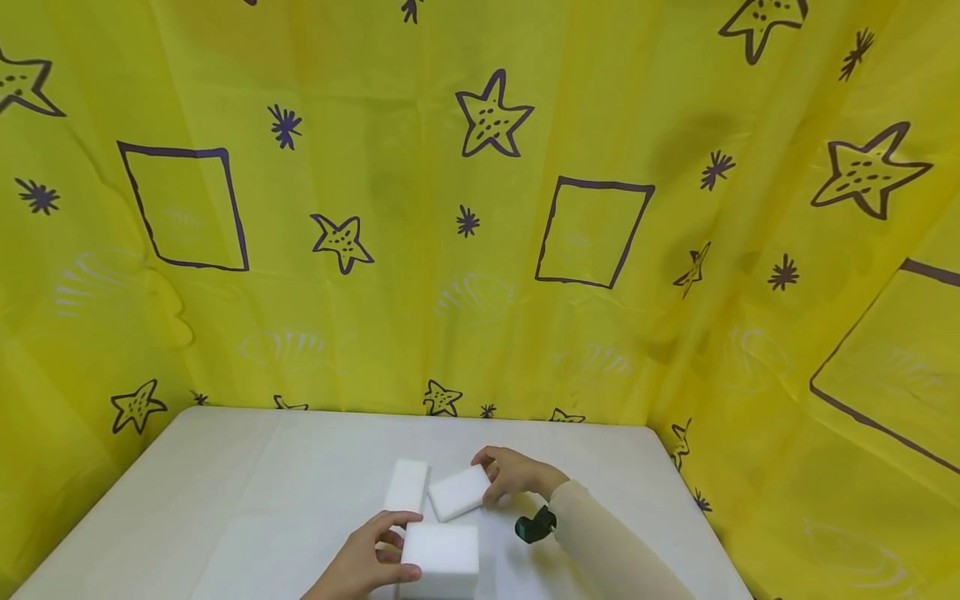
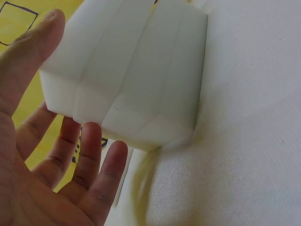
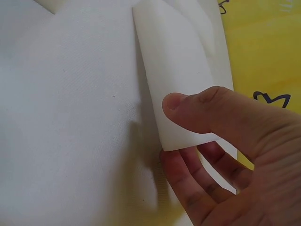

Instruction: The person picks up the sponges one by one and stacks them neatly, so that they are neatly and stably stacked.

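Thick white sponges, plain and block-shaped, lie on the table. Near the front, my left hand (image 1: pixel 372 554) holds a stack of white sponges (image 1: pixel 441 550) by its left end, thumb on the near side and fingers at the far corner. In the left wrist view the stack (image 2: pixel 136 70) shows several layers, with the fingertips right at its lower edge. Farther back, my right hand (image 1: pixel 517 473) pinches the right end of a single sponge (image 1: pixel 459 493) between thumb and fingers. That sponge (image 3: pixel 176 70) is tilted in the right wrist view.
Another white sponge (image 1: pixel 407 485) lies lengthwise behind the stack, just left of the pinched one. A white cloth covers the table (image 1: pixel 285 492). Yellow curtain (image 1: pixel 405 333) with star drawings surrounds the far edge and sides. A dark wrist device (image 1: pixel 536 525) sits by the right sleeve.
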Demonstrator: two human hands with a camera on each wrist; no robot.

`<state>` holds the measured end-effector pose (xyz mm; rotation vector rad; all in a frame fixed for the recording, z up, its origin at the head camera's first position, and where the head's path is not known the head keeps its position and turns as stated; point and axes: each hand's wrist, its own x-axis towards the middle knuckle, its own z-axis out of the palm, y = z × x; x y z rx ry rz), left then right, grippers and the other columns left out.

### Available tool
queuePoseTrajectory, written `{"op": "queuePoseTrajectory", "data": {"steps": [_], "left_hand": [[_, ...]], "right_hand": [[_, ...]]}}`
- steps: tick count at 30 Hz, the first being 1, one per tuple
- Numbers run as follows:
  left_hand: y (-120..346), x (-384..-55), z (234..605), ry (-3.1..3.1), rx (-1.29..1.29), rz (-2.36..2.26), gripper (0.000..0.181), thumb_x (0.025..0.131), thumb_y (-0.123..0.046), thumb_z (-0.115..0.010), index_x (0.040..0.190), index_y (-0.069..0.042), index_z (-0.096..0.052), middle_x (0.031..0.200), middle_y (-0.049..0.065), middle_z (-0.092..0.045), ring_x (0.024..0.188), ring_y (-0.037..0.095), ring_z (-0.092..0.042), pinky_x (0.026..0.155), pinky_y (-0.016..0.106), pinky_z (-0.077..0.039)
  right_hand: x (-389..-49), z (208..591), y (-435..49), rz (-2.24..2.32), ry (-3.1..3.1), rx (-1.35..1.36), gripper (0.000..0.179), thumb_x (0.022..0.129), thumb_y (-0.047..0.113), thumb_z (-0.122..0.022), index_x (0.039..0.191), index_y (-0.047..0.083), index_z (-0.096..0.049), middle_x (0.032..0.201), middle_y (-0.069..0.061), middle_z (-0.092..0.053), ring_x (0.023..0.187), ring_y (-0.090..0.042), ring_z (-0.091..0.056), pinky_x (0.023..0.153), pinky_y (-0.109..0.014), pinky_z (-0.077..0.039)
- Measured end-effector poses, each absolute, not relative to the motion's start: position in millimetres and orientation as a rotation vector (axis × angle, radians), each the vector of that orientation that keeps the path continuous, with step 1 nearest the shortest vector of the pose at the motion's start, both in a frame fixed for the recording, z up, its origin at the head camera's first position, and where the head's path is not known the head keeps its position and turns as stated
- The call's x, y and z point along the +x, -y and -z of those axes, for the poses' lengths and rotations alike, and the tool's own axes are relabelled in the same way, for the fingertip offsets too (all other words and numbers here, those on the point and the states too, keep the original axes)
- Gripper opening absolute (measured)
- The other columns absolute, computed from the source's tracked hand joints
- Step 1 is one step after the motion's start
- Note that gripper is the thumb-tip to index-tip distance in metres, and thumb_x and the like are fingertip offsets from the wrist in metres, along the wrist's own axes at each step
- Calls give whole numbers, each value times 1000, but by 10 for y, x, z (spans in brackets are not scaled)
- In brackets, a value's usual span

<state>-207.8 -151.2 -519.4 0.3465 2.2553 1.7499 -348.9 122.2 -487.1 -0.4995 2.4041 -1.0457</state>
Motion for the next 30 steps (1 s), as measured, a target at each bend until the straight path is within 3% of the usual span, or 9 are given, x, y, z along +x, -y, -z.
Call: {"op": "queuePoseTrajectory", "data": {"steps": [10, 21, 30], "left_hand": [[1516, -2068, 5184, -2263, 351, -1751, 70, 78, -28, -84, 137, -6, -52, 107, 9, -55, 90, 25, -67, 75, 37, -56], [1513, -2062, 5176, -2242, 345, -1766, 70, 79, -28, -84, 137, -6, -52, 108, 10, -55, 91, 25, -67, 76, 38, -56], [1514, -2068, 5200, -2251, 340, -1759, 70, 79, -30, -83, 137, -6, -52, 109, 9, -55, 90, 24, -66, 76, 38, -56]], "right_hand": [[-3474, 4842, -1255, 1013, -2438, -538, 55, 72, 1, -84, 119, 9, -57, 111, -7, -59, 92, -22, -57, 86, -42, -50], [-3391, 4828, -1302, 1039, -2405, -552, 56, 74, 1, -83, 119, 8, -52, 112, -9, -57, 95, -23, -58, 91, -46, -51], [-3366, 4850, -1338, 1079, -2401, -575, 54, 74, 3, -84, 119, 7, -54, 108, -8, -57, 92, -22, -57, 82, -39, -54]]}}
